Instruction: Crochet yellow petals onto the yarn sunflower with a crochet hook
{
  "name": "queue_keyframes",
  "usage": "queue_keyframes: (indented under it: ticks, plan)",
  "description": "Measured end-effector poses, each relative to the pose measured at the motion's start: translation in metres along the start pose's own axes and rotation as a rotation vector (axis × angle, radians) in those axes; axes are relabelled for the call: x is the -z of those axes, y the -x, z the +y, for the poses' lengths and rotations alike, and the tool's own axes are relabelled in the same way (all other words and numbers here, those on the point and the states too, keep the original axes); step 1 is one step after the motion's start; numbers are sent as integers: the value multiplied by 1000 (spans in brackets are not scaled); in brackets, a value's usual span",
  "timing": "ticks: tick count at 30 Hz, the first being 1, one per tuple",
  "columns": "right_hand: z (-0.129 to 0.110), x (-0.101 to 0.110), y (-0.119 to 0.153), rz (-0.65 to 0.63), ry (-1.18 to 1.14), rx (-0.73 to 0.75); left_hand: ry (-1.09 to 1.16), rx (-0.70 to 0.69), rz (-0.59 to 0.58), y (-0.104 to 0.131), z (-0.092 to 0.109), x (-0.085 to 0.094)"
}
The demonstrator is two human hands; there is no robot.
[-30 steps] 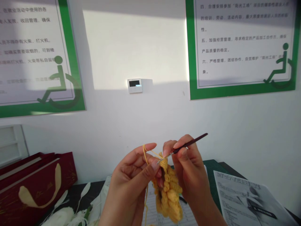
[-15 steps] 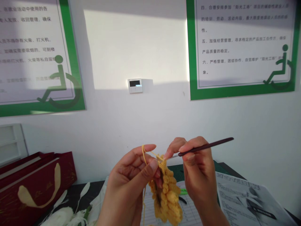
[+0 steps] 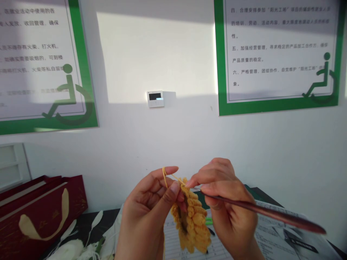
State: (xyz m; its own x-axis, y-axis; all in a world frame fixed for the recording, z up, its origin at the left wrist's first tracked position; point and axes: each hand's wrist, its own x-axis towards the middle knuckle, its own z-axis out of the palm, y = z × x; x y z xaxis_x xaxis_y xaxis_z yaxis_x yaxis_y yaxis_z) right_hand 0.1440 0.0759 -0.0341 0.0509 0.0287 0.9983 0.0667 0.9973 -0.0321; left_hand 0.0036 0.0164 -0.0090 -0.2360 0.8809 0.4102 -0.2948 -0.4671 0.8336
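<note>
Yellow crochet piece hangs near, btwn both hands, above ruled sheet. Red bag sits left. Left hand: thumb & fingers clamped on piece's top edge. Right hand: fingers together on dark hook, tip at piece's top. Yarn loops o/ left index finger.

1. The right hand has drifted outward from the yellow crochet piece.
2. The crochet hook, handle raised before, now slopes down rightward.
3. Something green has come into sight.
</note>
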Motion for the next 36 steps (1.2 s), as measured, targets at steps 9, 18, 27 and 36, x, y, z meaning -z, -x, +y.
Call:
queue_keyframes:
  ticks: [9,18,27,36]
  plan:
    - [-6,1,-1,-10,164,123,-114,-136,45,4,-1,-4]
    - [2,-7,6,-1,-106,-119,-526,-388,269,11,1,-9]
    - [0,-4,9,20,-169,-173,-363,-293,152,9,-1,-11]
    - [0,-8,9,85,-307,-216,-173,-164,-85,-4,0,6]
